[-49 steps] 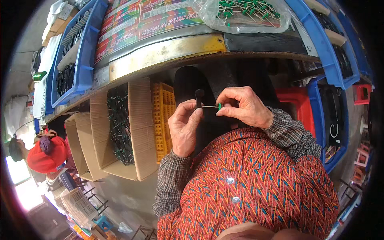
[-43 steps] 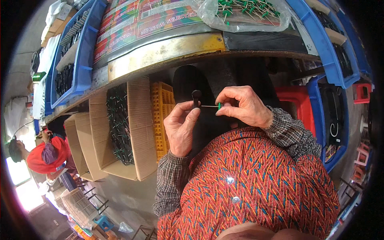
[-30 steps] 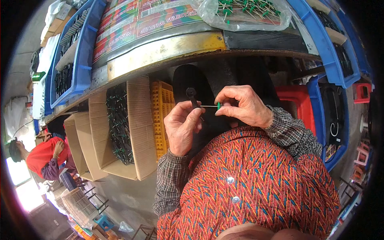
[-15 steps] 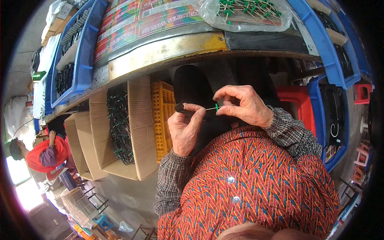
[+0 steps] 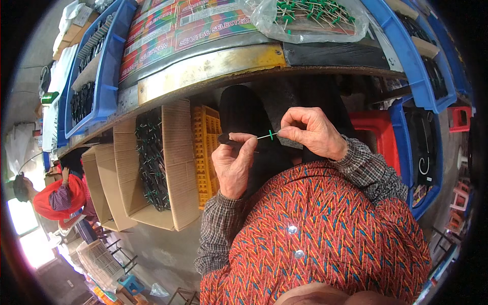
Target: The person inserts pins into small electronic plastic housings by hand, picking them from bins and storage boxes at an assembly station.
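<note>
My left hand (image 5: pixel 233 165) pinches a small black piece (image 5: pixel 223 139) between thumb and forefinger, above my lap. A thin metal pin with a green collar (image 5: pixel 271 135) runs from that piece toward my right hand (image 5: pixel 316 134). The thumb and fingertips of the right hand close on the pin's far end, just past the collar. Similar green-collared pins (image 5: pixel 317 14) lie loose in a clear plastic bag (image 5: pixel 254 12) on the bench. Below on the left, an open cardboard box (image 5: pixel 182 168) holds many black pieces with green parts (image 5: pixel 151 162).
The bench edge (image 5: pixel 213 63) crosses in front of me. Blue crates (image 5: pixel 104 101) of black parts stand at both bench ends. A yellow plastic crate (image 5: pixel 206 157) is beside the cardboard box, a red stool (image 5: pixel 376 132) at my right. Another person in red (image 5: pixel 63 195) works far left.
My right hand has shifted slightly, its fingertips now drawn together at the pin's end. The pin and green collar have moved a little left. My left hand stays nearly in place.
</note>
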The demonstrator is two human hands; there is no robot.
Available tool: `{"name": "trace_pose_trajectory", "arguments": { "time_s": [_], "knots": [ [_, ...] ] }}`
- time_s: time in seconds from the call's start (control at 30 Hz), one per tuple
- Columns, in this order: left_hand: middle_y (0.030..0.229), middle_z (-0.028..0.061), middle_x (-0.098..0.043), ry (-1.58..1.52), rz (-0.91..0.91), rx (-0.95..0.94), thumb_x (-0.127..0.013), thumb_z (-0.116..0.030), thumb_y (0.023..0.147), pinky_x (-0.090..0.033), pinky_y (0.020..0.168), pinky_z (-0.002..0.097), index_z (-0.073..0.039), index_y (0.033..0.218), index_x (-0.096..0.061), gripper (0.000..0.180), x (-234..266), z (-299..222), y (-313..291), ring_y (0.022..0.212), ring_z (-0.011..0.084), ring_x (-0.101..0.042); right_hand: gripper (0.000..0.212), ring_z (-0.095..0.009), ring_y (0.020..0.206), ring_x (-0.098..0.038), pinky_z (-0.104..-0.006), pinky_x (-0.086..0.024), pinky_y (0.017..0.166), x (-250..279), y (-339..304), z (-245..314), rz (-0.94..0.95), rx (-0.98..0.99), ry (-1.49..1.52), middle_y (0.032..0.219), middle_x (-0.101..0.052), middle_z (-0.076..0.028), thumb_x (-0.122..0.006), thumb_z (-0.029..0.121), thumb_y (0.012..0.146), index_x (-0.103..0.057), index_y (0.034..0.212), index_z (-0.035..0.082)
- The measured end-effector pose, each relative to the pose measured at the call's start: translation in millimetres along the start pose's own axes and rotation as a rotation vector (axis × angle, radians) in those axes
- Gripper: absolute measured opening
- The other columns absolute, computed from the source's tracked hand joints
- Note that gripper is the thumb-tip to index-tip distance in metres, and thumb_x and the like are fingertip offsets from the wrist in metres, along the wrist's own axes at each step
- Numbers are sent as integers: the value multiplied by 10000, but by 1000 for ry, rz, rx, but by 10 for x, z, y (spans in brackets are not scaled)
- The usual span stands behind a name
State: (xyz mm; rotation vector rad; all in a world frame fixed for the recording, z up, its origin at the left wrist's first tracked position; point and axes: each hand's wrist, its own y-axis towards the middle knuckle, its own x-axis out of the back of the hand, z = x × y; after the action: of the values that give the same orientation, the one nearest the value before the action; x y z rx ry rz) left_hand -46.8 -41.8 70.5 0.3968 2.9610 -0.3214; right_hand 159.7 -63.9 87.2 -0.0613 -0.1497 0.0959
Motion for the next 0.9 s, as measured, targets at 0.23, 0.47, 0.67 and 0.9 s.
{"name": "trace_pose_trajectory", "arguments": {
  "time_s": [0.23, 0.47, 0.67, 0.9],
  "knots": [
    [711, -15, -560, 6, 20, 23, -658, -90, 870, -324, 461, 183, -21, 887, -630, 76, -10, 6, 3, 528, 38, -430, 134, -40, 641, -493, -215, -417, 567, 21, -2, -13, 27, -49, 96, 685, -553, 20, -672, 111, 832, -607, 787, 3],
    [703, -15, -562, -1, 7, -1, -663, -97, 868, -328, 464, 182, -18, 886, -630, 87, 15, 40, 10, 529, 39, -433, 166, -38, 580, -459, -230, -378, 507, 18, -1, -61, -12, 20, -103, 628, -530, 24, -665, 138, 855, -615, 782, -3],
    [701, -18, -562, 6, 9, 5, -669, -104, 865, -330, 467, 181, -19, 888, -631, 96, 1, 26, 11, 529, 41, -436, 174, -44, 573, -456, -238, -377, 504, 12, 1, -49, -10, 11, -26, 628, -537, 22, -661, 144, 861, -618, 787, -7],
    [695, -22, -559, 34, 8, 24, -672, -106, 863, -326, 463, 181, -21, 891, -632, 98, -1, 32, 13, 526, 36, -433, 138, -40, 655, -495, -221, -418, 579, 17, 5, -26, 21, -43, 55, 687, -554, 16, -676, 111, 831, -605, 779, 5]
  ]
}}
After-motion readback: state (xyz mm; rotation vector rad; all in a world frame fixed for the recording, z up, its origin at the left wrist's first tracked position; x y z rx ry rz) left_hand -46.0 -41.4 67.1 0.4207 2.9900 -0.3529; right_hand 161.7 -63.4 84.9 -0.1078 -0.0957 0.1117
